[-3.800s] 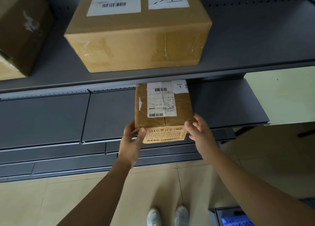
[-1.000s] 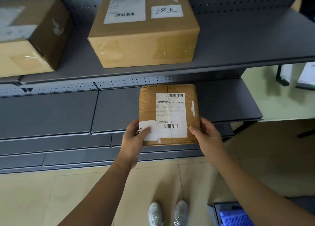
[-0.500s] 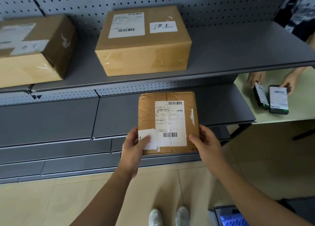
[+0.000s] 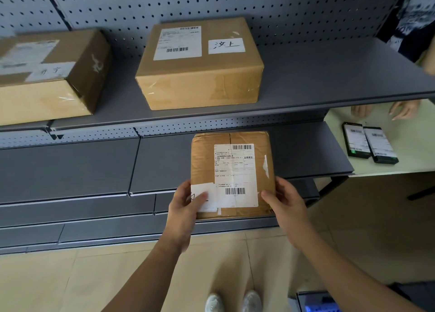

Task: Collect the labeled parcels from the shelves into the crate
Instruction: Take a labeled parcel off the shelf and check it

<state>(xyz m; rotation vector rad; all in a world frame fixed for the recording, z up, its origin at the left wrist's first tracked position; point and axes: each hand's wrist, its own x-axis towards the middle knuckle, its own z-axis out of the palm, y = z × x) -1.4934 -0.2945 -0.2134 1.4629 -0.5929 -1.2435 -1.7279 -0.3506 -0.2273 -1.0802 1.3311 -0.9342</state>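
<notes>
Grey pegboard (image 4: 282, 10) backs the shelving, with tan floor tiles below. Upper shelf (image 4: 329, 76) carries two labelled cardboard boxes, well apart: centre box (image 4: 200, 81) with a handwritten tag, and left box (image 4: 47, 81), blurred.

Parcel (image 4: 207, 165) is small, brown and taped. I hold it in both hands in front of the lower shelf (image 4: 70, 165), printed label facing me. Can't tell if its far edge touches the shelf.

Left hand (image 4: 183, 205) grips the lower left corner, thumb on a small white sticker. Right hand (image 4: 287, 203) grips the lower right edge, thumb on top. The other fingers are hidden behind the parcel.

Crate (image 4: 317, 303): only a blue corner shows at bottom right, well apart from the parcel.

Pale table (image 4: 414, 156) at right holds two dark handhelds (image 4: 369, 144) side by side. Another person's hands (image 4: 404, 109) are near them. White shoes (image 4: 233, 302) show at the bottom edge.
</notes>
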